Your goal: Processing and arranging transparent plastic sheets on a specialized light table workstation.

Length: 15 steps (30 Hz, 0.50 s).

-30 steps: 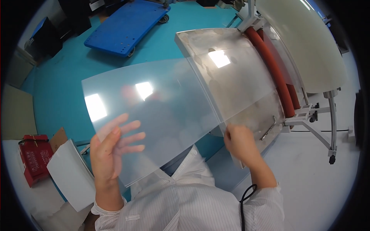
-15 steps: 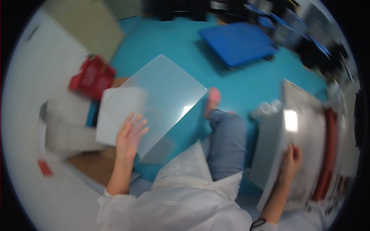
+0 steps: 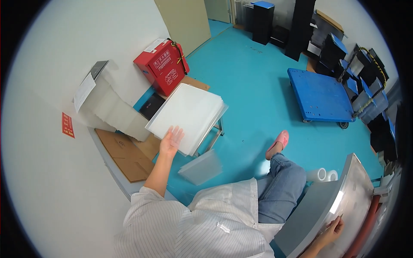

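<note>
My left hand (image 3: 170, 142) lies at the near edge of a stack of pale, translucent sheets (image 3: 189, 109) on a small metal-legged stand. Its fingers are spread and look whitish, perhaps seen through the clear top sheet; no grip shows. On the right, my right hand (image 3: 332, 233) is closed in a pinch over the silvery top of a grey machine or bench (image 3: 350, 193). A small thin tip sticks up from the fingers, too small to name. Below the stack, several clear sheets (image 3: 201, 167) stand tilted near the floor.
A red box (image 3: 161, 64) and a leaning bundle of pale sheets (image 3: 116, 107) stand along the left wall, with flat cardboard (image 3: 122, 155). A blue platform trolley (image 3: 320, 94) is at far right. White rolls (image 3: 317, 174) sit beside the grey machine.
The large clear sheet, raised and tilted by my left hand before, now lies level with the stack. The view has swung left; my right hand stays pinched over the machine.
</note>
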Available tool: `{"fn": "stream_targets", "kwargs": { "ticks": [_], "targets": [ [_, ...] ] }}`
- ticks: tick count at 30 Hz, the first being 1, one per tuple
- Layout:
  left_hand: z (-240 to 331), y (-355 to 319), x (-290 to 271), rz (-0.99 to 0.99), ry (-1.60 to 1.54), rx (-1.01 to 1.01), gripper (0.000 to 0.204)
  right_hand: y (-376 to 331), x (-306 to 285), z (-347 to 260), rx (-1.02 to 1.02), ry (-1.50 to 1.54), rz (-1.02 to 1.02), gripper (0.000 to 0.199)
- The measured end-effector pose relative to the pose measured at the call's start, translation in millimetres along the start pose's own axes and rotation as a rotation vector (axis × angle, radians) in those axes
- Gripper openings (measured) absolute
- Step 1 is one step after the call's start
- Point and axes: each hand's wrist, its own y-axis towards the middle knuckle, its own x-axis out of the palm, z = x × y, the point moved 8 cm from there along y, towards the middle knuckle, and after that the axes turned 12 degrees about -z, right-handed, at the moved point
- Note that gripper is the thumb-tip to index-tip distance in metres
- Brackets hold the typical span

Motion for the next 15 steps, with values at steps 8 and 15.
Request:
{"fn": "stream_targets", "kwargs": {
  "ticks": [8, 15],
  "targets": [
    [41, -23, -16, 0.189, 1.49, -0.542, 0.05, -3, -4, -11, -0.063, -0.07, 0.009, 0.018],
    [38, -5, 0, 0.106, 1.725, 0.091, 0.05, 3, -8, 7, -0.014, 0.071, 0.038, 0.012]
  ]
}}
